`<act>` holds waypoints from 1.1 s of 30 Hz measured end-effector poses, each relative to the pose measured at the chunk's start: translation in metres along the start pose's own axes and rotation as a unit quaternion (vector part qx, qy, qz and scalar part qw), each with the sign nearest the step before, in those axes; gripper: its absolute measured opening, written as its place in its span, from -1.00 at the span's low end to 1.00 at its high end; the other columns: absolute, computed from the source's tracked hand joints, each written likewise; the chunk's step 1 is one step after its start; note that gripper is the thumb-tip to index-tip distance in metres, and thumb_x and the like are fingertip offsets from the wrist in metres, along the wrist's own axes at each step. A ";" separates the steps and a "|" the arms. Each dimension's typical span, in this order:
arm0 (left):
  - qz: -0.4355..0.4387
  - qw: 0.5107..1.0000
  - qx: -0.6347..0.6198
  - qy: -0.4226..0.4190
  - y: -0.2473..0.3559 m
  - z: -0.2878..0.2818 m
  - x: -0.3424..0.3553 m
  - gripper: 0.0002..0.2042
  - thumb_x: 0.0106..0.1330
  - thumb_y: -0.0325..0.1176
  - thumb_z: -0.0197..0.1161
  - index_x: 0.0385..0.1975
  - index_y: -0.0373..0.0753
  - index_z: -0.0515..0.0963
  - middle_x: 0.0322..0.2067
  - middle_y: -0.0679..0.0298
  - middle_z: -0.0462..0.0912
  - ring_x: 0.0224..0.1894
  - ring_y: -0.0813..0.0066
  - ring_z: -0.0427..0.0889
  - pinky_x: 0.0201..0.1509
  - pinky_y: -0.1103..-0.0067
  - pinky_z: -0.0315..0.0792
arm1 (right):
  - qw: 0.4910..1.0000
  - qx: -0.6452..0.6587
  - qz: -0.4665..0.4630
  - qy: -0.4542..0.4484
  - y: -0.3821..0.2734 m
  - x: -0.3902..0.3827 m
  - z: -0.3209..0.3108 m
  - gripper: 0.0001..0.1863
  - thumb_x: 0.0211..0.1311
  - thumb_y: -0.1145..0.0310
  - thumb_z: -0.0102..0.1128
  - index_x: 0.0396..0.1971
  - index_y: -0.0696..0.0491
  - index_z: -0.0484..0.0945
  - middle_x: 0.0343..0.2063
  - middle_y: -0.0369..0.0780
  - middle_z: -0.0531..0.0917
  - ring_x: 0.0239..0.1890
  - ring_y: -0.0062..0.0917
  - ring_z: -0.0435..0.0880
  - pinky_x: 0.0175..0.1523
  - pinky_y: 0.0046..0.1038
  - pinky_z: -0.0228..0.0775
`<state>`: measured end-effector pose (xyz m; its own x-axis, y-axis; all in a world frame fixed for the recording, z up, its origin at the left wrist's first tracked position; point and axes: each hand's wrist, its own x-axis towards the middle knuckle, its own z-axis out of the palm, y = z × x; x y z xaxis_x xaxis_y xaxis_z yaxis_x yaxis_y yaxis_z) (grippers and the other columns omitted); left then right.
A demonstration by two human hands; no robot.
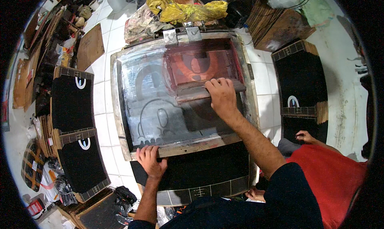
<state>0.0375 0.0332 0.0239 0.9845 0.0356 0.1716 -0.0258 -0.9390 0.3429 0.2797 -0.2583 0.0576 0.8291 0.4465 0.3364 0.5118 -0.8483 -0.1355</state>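
Note:
A screen printing frame [117, 105] with a light wooden rim lies in the middle, over a black sheet [192, 169]. Its mesh is greyish blue at left, with stencil shapes of curved outlines, and wet red ink [224, 59] covers the far right part. My right hand [222, 96] grips the long wooden squeegee [191, 94], which lies across the near edge of the red area. On the frame's near rim, toward the left, my left hand [151, 161] has its fingers hooked over the wood. The squeegee's blade edge is hidden.
Black printed sheets are stacked at left [74, 101] and right [300, 77]. Crumpled yellow cloth [188, 11] lies beyond the frame, behind two metal clamps [194, 34]. A person in a red shirt [328, 177] is close on my right, one hand [306, 137] near the right stack.

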 end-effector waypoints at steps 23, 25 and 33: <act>-0.003 0.996 -0.024 -0.088 0.029 -0.068 0.037 -0.61 -0.11 -0.31 0.52 -0.20 -0.23 0.69 -0.26 0.24 0.69 -0.13 0.19 0.58 0.12 0.26 0.31 | 0.996 -0.021 -0.007 -0.083 0.095 0.192 0.047 -0.38 0.05 0.22 0.55 0.18 -0.13 0.60 -0.01 -0.13 0.62 0.15 -0.18 0.52 0.26 -0.10 0.28; 0.006 0.997 -0.021 -0.070 0.032 -0.068 0.037 -0.62 -0.11 -0.28 0.54 -0.24 -0.24 0.70 -0.28 0.22 0.68 -0.14 0.19 0.58 0.10 0.26 0.31 | 1.000 -0.006 0.002 0.008 0.090 0.180 0.045 -0.40 0.08 0.21 0.52 0.19 -0.14 0.60 0.01 -0.14 0.61 0.16 -0.18 0.50 0.28 -0.09 0.25; 0.025 0.997 -0.020 -0.068 0.038 -0.088 0.039 -0.56 -0.15 -0.19 0.61 -0.25 -0.24 0.70 -0.33 0.22 0.63 -0.17 0.18 0.54 0.01 0.28 0.28 | 0.981 0.146 0.111 0.068 -0.047 -0.100 -0.062 -0.56 0.03 0.13 0.47 -0.04 -0.09 0.71 -0.01 -0.15 0.58 0.15 -0.15 0.48 0.29 -0.06 0.21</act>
<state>0.0595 0.0294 0.1251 0.9962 -0.0604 0.0632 -0.0797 -0.9240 0.3741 0.1591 -0.2810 0.0877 0.9001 0.2013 0.3863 0.3811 -0.7934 -0.4746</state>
